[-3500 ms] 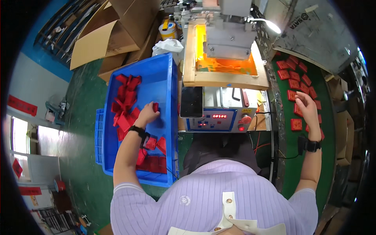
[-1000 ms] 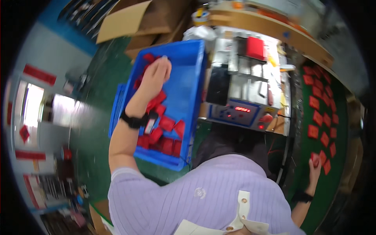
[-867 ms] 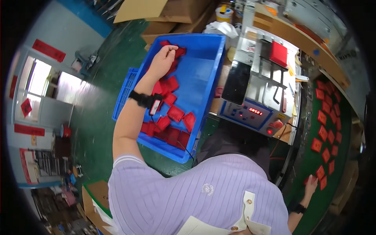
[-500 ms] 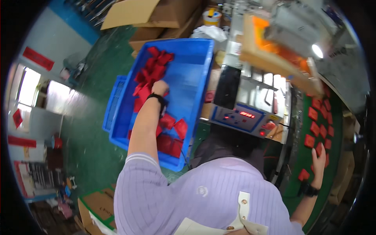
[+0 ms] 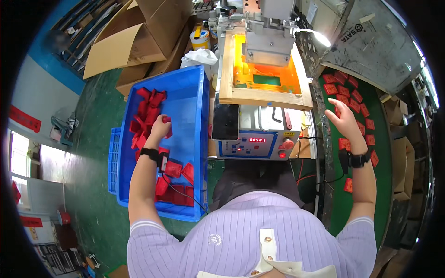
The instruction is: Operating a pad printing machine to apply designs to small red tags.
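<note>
My left hand (image 5: 160, 128) is inside the blue crate (image 5: 202, 116), its fingers curled on a small red pouch (image 5: 166, 119) whose edge shows at the fingertips. Around it lies a loose heap of red pouches (image 5: 147, 107), with flatter ones (image 5: 173, 169) close to my wrist. Over the green belt (image 5: 366, 208) on the right, my right hand (image 5: 346, 121) is open, thumb and fingers spread and nothing between them. Rows of red pouches with pale printing (image 5: 354, 105) lie flat on that belt, some of them beneath this hand.
Between my hands stands a printing machine with a wooden-framed orange screen (image 5: 266, 98) and a control panel (image 5: 250, 144). A black phone (image 5: 225, 121) leans beside the panel. Cardboard boxes (image 5: 139, 41) are at the far left, and a lamp (image 5: 320, 38) shines near a grey metal case (image 5: 371, 41).
My right hand has left the red pouch it was touching and moved farther along the belt, opening out. My left hand stays in the crate, now gripping a pouch. The whole view has turned.
</note>
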`<action>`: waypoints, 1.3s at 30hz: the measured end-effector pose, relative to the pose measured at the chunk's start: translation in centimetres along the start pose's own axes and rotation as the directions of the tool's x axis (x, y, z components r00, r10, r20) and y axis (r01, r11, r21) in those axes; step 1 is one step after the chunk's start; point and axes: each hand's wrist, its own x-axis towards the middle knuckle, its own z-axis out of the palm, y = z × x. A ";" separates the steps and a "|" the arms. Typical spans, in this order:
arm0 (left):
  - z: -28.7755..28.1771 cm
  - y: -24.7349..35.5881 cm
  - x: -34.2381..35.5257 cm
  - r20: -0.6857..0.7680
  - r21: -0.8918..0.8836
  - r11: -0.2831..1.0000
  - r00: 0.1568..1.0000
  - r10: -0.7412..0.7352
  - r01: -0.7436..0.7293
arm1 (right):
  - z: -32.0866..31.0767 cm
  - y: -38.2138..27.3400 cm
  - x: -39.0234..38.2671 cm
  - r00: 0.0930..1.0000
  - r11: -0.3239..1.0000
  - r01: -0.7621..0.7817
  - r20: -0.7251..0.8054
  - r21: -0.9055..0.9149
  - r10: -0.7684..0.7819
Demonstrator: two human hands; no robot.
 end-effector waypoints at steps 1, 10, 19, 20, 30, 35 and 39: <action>-0.8 0.2 -0.3 -0.032 -0.129 0.988 0.996 0.080 -0.083 | 0.3 -0.2 0.9 1.000 0.999 0.012 0.010 0.046 -0.012; -9.6 15.2 -7.5 0.073 -0.722 0.686 0.975 0.210 -0.094 | 3.4 1.1 7.2 0.990 0.899 0.003 0.126 0.437 -0.064; -9.9 24.7 -8.8 0.175 -0.788 0.604 0.897 0.405 -0.120 | 6.7 -4.3 12.3 0.934 0.746 0.215 0.089 0.631 -0.345; -9.5 26.0 -8.6 0.182 -0.794 0.591 0.874 0.451 -0.140 | 6.6 -5.6 12.9 0.889 0.792 0.413 -0.009 0.450 -0.458; -5.2 35.5 -6.6 0.279 -0.797 0.590 0.788 0.550 -0.130 | 6.9 -9.0 14.4 0.901 0.801 0.349 0.062 0.486 -0.430; -4.2 36.2 -5.2 0.248 -0.869 0.485 0.763 0.597 -0.097 | 9.3 -7.8 14.5 0.918 0.744 0.349 -0.050 0.570 -0.393; -4.1 36.3 -5.5 0.244 -0.901 0.432 0.784 0.571 -0.034 | 9.0 -7.2 14.4 0.937 0.583 0.214 0.003 0.784 -0.349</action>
